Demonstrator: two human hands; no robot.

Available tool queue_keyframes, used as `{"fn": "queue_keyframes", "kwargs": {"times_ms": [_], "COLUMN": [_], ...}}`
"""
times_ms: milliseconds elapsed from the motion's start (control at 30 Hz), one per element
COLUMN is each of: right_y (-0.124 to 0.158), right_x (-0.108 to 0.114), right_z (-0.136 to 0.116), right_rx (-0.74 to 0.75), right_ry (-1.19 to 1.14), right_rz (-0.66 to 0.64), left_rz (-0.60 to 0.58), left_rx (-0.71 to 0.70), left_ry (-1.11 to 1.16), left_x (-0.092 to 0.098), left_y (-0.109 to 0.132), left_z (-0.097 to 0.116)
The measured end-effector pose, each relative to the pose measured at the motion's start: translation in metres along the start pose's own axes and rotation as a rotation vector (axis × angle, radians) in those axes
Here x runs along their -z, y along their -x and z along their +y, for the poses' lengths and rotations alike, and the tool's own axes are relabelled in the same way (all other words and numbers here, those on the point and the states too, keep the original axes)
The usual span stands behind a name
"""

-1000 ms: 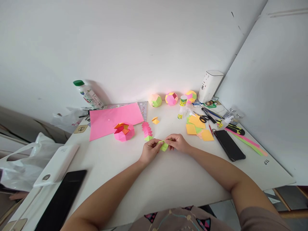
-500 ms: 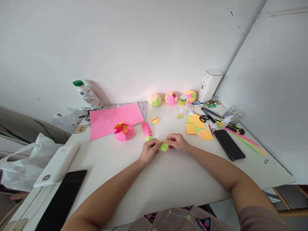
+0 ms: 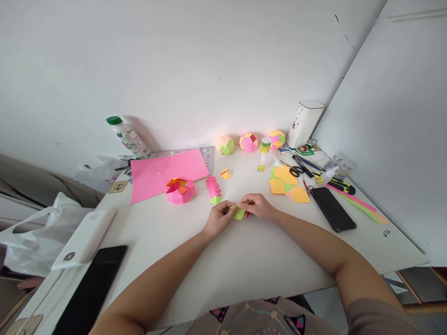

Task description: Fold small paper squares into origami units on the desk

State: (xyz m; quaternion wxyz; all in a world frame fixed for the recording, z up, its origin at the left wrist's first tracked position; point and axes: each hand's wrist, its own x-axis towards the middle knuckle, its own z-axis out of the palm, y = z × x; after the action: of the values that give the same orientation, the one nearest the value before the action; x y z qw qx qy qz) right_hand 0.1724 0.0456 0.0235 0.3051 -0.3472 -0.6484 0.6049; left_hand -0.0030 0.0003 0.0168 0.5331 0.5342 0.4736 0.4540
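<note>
L hand (image 3: 218, 217) & R hand (image 3: 257, 207) pinch green paper (image 3: 239, 214) btwn thumbs & fingers, grips nearly closed

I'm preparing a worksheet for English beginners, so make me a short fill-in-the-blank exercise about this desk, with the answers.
1. The left hand and right hand hold a small piece of paper coloured ____.
2. The number of paper balls lined up by the wall is ____.
3. The large flat sheet near the bottle is coloured ____.
4. The handles of the scissors are coloured ____.

Missing words: green; three; pink; black.
</note>
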Motion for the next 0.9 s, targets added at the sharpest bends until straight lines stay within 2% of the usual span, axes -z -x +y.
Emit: {"fn": "queue_keyframes", "kwargs": {"times_ms": [267, 567, 900], "right_y": [0.0002, -0.0015, -0.0017], "right_x": [0.0005, 0.0018, 0.0033], "right_z": [-0.0009, 0.0020, 0.0014], "right_rx": [0.019, 0.002, 0.027], "right_ry": [0.006, -0.021, -0.044], "right_rz": [-0.001, -0.017, -0.006], "left_rz": [0.038, 0.011, 0.066], "left_rx": [-0.045, -0.037, -0.027], "left_ry": [-0.033, -0.027, 0.020], "left_x": [-0.0002, 0.0014, 0.0019], "left_y": [-0.0006, 0.0007, -0.0002], "left_z": [-0.0019, 0.0025, -0.0019]}}
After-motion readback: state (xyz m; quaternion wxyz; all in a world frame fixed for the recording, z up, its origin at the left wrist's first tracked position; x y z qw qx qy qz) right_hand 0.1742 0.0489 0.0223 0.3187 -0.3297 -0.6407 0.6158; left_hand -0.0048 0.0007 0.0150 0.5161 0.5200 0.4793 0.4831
